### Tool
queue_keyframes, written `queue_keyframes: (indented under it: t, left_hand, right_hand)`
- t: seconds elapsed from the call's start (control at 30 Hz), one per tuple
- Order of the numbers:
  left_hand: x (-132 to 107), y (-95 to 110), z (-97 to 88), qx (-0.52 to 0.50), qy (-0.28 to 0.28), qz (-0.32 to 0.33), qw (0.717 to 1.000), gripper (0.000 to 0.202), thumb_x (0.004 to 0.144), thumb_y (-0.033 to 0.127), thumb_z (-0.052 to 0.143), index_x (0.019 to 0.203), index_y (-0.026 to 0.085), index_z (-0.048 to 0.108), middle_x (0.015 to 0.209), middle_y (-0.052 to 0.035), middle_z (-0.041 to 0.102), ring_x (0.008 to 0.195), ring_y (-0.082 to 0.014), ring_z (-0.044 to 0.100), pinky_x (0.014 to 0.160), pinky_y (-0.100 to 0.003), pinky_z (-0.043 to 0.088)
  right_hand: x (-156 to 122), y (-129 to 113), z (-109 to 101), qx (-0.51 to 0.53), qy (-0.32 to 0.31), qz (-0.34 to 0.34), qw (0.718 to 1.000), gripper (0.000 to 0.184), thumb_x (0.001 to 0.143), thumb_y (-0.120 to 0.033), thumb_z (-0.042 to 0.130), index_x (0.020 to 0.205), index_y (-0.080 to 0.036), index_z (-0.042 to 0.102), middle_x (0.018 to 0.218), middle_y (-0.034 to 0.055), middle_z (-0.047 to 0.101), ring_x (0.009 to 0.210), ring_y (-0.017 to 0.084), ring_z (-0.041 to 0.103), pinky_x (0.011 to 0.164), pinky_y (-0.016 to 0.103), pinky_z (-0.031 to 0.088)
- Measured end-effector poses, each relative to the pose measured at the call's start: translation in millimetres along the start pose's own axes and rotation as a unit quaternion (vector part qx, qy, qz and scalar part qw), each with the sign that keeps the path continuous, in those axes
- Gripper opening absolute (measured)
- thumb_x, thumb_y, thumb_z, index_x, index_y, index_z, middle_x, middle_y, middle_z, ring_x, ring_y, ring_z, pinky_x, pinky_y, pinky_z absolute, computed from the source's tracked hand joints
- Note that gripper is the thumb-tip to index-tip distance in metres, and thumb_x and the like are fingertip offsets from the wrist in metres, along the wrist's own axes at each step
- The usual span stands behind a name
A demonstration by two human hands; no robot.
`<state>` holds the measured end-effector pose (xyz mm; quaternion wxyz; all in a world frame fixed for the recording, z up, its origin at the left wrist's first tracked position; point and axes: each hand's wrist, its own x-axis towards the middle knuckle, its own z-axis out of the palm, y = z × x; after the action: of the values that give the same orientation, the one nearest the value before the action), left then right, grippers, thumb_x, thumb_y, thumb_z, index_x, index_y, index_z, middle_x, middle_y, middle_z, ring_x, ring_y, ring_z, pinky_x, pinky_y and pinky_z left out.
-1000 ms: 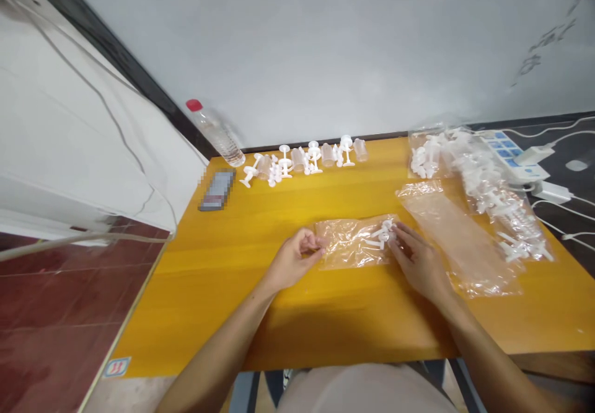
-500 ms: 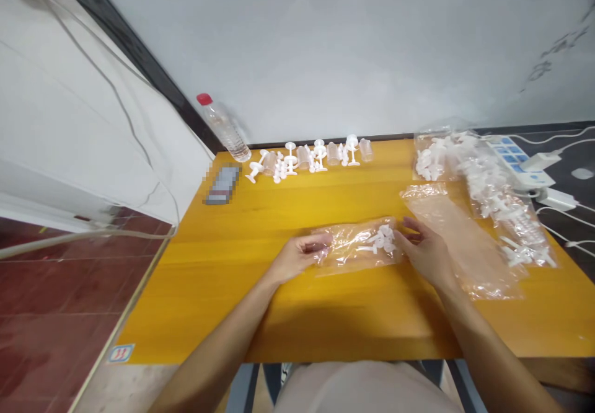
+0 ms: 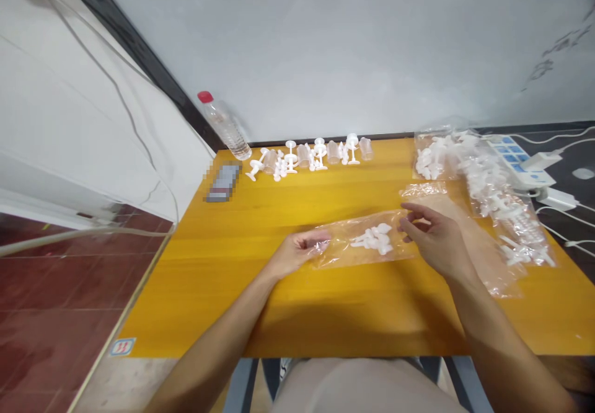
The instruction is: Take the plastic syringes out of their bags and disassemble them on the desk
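A clear plastic bag (image 3: 341, 245) is stretched between my hands just above the near part of the wooden table. Several small white plastic pieces (image 3: 375, 238) lie inside it, bunched toward its right half. My left hand (image 3: 297, 255) grips the bag's left end, its fingertips showing through the film. At the right end, my right hand (image 3: 434, 236) has thumb and fingers closed at the bag's upper corner. A second, flat clear bag (image 3: 483, 248) lies partly behind my right hand.
Along the back edge stand white stemmed pieces (image 3: 320, 154) and clear cups (image 3: 333, 152). A red-capped bottle (image 3: 227, 129) and a blurred phone (image 3: 224, 182) are at the back left. Filled bags (image 3: 493, 183) lie at right beside a power strip (image 3: 520, 162) with cables.
The bag's right end has risen slightly and the film is straighter. The white pieces inside have shifted a little left. My right hand has moved slightly right; the left has barely moved.
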<state>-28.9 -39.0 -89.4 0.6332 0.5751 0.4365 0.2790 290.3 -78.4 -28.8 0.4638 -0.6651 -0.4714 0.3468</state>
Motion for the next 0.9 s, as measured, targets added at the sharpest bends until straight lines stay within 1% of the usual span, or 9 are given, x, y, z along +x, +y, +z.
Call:
queue_keyframes:
  t: [0.07,0.13,0.3,0.4,0.53,0.63,0.7,0.83,0.9]
  left_hand:
    - [-0.2,-1.3,1.7,0.008,0.006,-0.002,1.000,0.051,0.080,0.051,0.082,0.119,0.017,0.077,0.132,-0.0121,0.073,0.123,-0.0303,0.069,0.112,-0.046,0.049]
    - [-0.9,-3.8,4.7,0.020,0.017,0.013,1.000,0.051,0.081,0.050,0.081,0.118,0.016,0.077,0.130,-0.0128,0.074,0.123,-0.0300,0.069,0.113,-0.046,0.049]
    - [-4.3,-12.6,17.0,0.093,0.070,0.093,0.989,0.043,0.091,0.046,0.073,0.122,0.018,0.075,0.131,-0.0125,0.073,0.120,-0.0280,0.069,0.109,-0.044,0.053]
    - [-6.0,-16.4,22.6,0.181,0.111,0.166,0.963,0.038,0.094,0.041,0.069,0.128,0.023,0.073,0.132,-0.0111,0.072,0.123,-0.0267,0.068,0.110,-0.044,0.052]
    - [-6.3,-17.8,23.6,0.275,0.134,0.241,0.921,0.040,0.097,0.037,0.066,0.136,0.028,0.068,0.136,-0.0095,0.070,0.127,-0.0254,0.064,0.111,-0.043,0.050]
    - [-6.3,-17.2,22.5,0.336,0.139,0.256,0.896,0.045,0.098,0.040,0.065,0.141,0.028,0.064,0.135,-0.0103,0.068,0.126,-0.0266,0.061,0.108,-0.044,0.051]
    - [-6.5,-16.7,22.5,0.375,0.128,0.253,0.883,0.051,0.098,0.042,0.065,0.146,0.027,0.059,0.138,-0.0118,0.065,0.127,-0.0284,0.058,0.108,-0.046,0.049]
    - [-5.0,-16.0,26.8,0.448,0.094,0.245,0.855,0.067,0.096,0.045,0.066,0.157,0.030,0.043,0.144,-0.0144,0.059,0.130,-0.0323,0.053,0.107,-0.050,0.045]
    - [-3.2,-15.5,30.8,0.474,0.093,0.242,0.841,0.068,0.097,0.046,0.065,0.158,0.030,0.041,0.144,-0.0153,0.057,0.131,-0.0336,0.051,0.105,-0.051,0.043]
  right_hand:
    - [2.1,-11.3,-2.4,-0.001,0.002,-0.009,1.000,0.050,0.078,-0.044,0.077,0.119,-0.016,0.073,0.081,0.0015,0.063,0.065,0.013,0.063,0.057,0.024,0.053]
    - [5.1,-17.9,-2.9,-0.001,0.007,-0.015,1.000,0.048,0.078,-0.042,0.077,0.118,-0.016,0.074,0.080,0.0016,0.063,0.064,0.013,0.061,0.055,0.024,0.053]
    - [12.5,-16.0,-0.1,0.004,0.021,-0.010,1.000,0.045,0.075,-0.040,0.078,0.113,-0.017,0.075,0.080,0.0012,0.063,0.062,0.011,0.058,0.053,0.024,0.052]
    - [13.6,-14.8,-0.9,0.001,0.027,-0.007,1.000,0.046,0.075,-0.040,0.077,0.114,-0.016,0.075,0.081,0.0013,0.063,0.061,0.010,0.056,0.052,0.023,0.050]
    - [13.2,-25.6,-5.9,-0.006,0.037,-0.021,0.999,0.046,0.075,-0.040,0.076,0.114,-0.016,0.075,0.080,0.0010,0.062,0.059,0.010,0.055,0.050,0.023,0.048]
    - [15.0,-36.1,-10.2,-0.028,0.046,-0.035,0.998,0.044,0.075,-0.041,0.075,0.112,-0.017,0.076,0.081,0.0014,0.062,0.058,0.010,0.054,0.049,0.022,0.046]
    - [16.9,-39.4,-12.6,-0.044,0.049,-0.038,0.997,0.043,0.075,-0.042,0.075,0.110,-0.018,0.077,0.080,0.0016,0.062,0.057,0.010,0.054,0.049,0.022,0.045]
    - [18.1,-36.3,-17.1,-0.055,0.047,-0.041,0.996,0.043,0.076,-0.043,0.074,0.110,-0.018,0.077,0.077,0.0011,0.062,0.056,0.009,0.053,0.047,0.021,0.043]
    - [16.6,-33.7,-19.7,-0.057,0.045,-0.037,0.997,0.044,0.076,-0.043,0.075,0.112,-0.018,0.077,0.077,0.0008,0.061,0.055,0.009,0.052,0.047,0.021,0.042]
